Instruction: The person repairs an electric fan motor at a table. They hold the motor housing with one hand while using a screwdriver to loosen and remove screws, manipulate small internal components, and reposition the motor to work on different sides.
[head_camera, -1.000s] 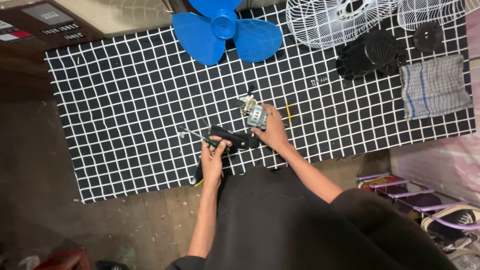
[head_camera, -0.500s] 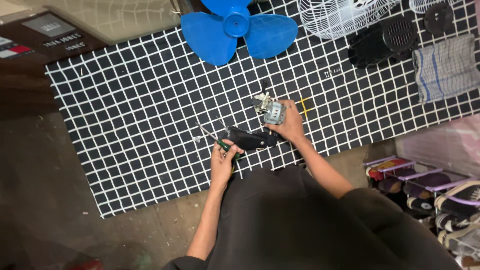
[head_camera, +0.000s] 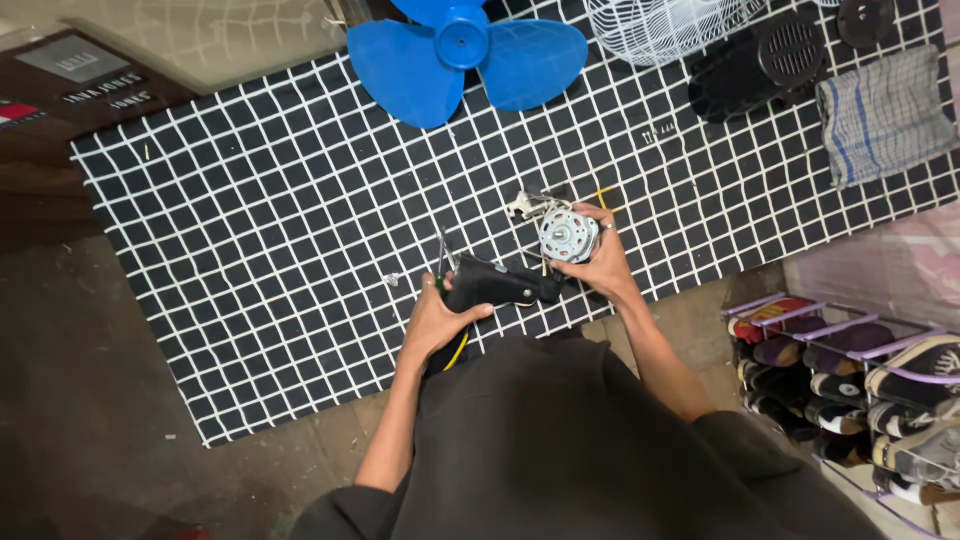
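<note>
Fingers of the right hand (head_camera: 603, 265) were curled around a small silver fan motor (head_camera: 568, 235), whose round face pointed up and whose pale wires (head_camera: 528, 206) trailed off to its far side. The left hand (head_camera: 438, 322) was closed over the near end of a black motor housing (head_camera: 500, 286) and also pinched a thin screwdriver (head_camera: 441, 262) that stuck up from the fist. Housing and motor lay touching, just inside the near edge of a black mat with a white grid (head_camera: 250, 200). On the mat's far side rested a blue three-blade fan propeller (head_camera: 462, 55), a white wire fan guard (head_camera: 670, 28), a black vented cover (head_camera: 755, 65) and a folded checked cloth (head_camera: 882, 115). Beyond the mat's right corner stood a shoe rack (head_camera: 860, 390).
</note>
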